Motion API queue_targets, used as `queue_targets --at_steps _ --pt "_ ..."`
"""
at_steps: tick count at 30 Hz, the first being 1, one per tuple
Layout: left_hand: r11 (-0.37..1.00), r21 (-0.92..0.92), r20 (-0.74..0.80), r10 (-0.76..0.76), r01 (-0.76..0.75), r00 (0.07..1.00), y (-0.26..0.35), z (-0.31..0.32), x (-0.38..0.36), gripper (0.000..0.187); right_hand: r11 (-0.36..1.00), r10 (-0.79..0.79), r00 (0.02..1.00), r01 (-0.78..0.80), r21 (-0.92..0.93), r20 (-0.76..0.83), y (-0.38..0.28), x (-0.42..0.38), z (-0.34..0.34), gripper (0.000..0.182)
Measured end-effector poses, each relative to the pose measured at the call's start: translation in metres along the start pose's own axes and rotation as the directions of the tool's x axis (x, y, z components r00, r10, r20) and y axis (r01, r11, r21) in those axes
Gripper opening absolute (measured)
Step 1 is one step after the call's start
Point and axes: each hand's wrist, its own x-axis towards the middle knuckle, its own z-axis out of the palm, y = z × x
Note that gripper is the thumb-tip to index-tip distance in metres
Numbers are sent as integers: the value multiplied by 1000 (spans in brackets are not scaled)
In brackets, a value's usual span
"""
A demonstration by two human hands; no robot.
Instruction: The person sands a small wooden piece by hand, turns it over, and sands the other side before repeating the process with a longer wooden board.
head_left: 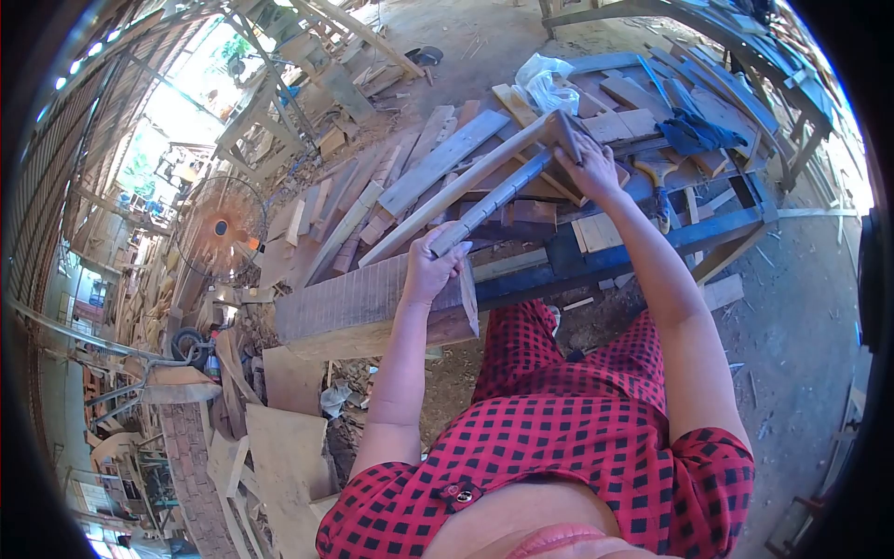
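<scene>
My left hand is closed around the near end of a narrow dark grey strip with evenly spaced marks along it. My right hand grips a short brown wooden piece at the far end. A long pale wooden slat runs from that piece down to the left, beside the dark strip. Whether strip, slat and short piece are joined is hidden by my right hand. Under my left hand lies a thick wooden beam with a grooved top.
Loose boards cover the bench. A clear plastic bag, a blue cloth and a brush lie on the far right. A round fan stands at left; scrap wood litters the floor.
</scene>
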Motion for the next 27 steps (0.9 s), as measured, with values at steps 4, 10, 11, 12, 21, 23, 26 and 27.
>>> queue_targets --at_steps 4,10,11,12,21,23,26,27 --pt "1000 10 -13 -24 24 1000 5 2 -2 33 993 111 994 -112 44 20 -13 -1 -7 62" --pt "1000 -3 1 8 -8 1000 4 2 -1 31 939 -309 949 314 137 -56 -96 -75 -7 62" --pt "1000 -6 -1 5 -5 1000 2 0 0 31 889 -400 915 399 223 -41 -119 -93 -18 62" --pt "996 81 -13 -47 48 999 0 -2 2 28 853 -478 877 477 212 -53 -132 -108 -7 61" --pt "996 85 -15 -34 35 999 7 0 -1 26 786 -615 789 611 93 7 -111 -101 -8 63" --pt "1000 16 -17 6 -6 1000 6 1 -1 31 861 -483 876 471 190 17 -91 -77 -20 64" --pt "999 -18 33 48 -48 998 1 -3 0 36 971 -230 973 229 72 0 -39 -36 -6 53" --pt "999 -22 25 49 -49 998 1 -3 -1 36 970 -237 970 239 44 -47 -17 -20 3 53"
